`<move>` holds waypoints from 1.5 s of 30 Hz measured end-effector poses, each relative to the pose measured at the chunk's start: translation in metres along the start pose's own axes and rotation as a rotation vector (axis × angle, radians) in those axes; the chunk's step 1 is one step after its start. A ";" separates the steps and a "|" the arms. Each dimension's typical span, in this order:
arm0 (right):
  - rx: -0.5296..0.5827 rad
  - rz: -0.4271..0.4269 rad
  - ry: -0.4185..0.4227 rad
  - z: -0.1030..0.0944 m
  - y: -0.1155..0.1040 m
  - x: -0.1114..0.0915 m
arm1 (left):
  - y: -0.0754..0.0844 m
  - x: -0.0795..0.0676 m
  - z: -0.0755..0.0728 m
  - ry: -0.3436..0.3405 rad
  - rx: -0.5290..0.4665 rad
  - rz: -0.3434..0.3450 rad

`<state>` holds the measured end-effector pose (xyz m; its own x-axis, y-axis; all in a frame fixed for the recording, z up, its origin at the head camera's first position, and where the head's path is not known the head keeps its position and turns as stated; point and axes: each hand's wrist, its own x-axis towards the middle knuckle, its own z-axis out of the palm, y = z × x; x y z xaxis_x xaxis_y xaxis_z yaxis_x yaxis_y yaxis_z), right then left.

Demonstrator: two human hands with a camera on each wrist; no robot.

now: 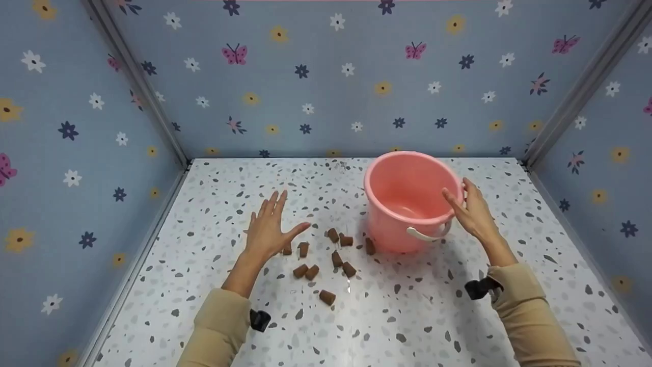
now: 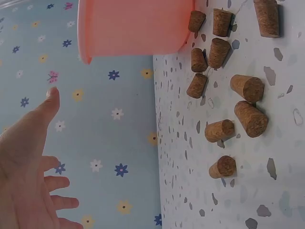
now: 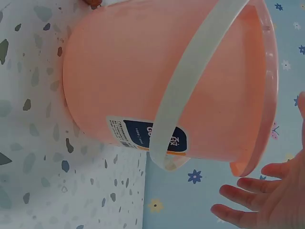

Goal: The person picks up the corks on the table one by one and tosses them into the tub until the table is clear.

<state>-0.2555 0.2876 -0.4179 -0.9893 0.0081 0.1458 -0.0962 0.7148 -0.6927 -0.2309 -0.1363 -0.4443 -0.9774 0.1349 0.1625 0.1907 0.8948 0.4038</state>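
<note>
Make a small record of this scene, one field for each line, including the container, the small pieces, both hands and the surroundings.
Container: pink bucket, mouth up on the table
Handle: whitish, lowered
Label: partly dark blue, on the bucket's side
Small pieces: ten brown corks, scattered left of the bucket
Left hand: fingers spread, near the corks
Right hand: at the bucket's rim, contact unclear
Surroundings: speckled tabletop; blue walls with flowers and butterflies

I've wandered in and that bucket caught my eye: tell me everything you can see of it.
The pink bucket looks plastic and round, with a wide rim. It stands upright on the speckled table. Its whitish handle hangs down across a printed label. A cork lies by its base; the right hand is at the rim, contact unclear.
</note>
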 end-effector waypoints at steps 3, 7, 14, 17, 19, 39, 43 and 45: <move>0.044 0.028 0.041 0.002 0.002 0.000 | -0.003 -0.004 0.007 0.028 -0.026 -0.001; 0.086 0.083 0.097 0.005 0.004 -0.001 | -0.007 -0.008 0.017 0.086 -0.089 0.005; 0.145 0.177 0.107 0.009 0.011 0.001 | -0.016 -0.015 0.035 0.159 -0.176 0.007; 0.229 0.213 0.112 0.024 0.058 0.022 | -0.020 -0.016 0.043 0.193 -0.205 0.024; 0.272 0.242 0.142 0.041 0.108 0.045 | -0.024 -0.018 0.049 0.208 -0.218 0.030; 0.936 0.396 0.149 0.057 0.135 0.048 | -0.058 -0.024 0.089 0.210 -0.497 -0.072; 1.007 0.430 0.144 0.033 0.052 0.013 | -0.062 -0.024 0.094 0.219 -0.535 -0.079; 1.032 0.447 0.145 0.025 0.024 0.002 | -0.064 -0.024 0.097 0.224 -0.558 -0.081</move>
<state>-0.2624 0.2868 -0.4517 -0.9421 0.2468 -0.2271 0.1517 -0.2902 -0.9449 -0.2286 -0.1553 -0.5611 -0.9596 -0.0714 0.2723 0.1942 0.5322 0.8240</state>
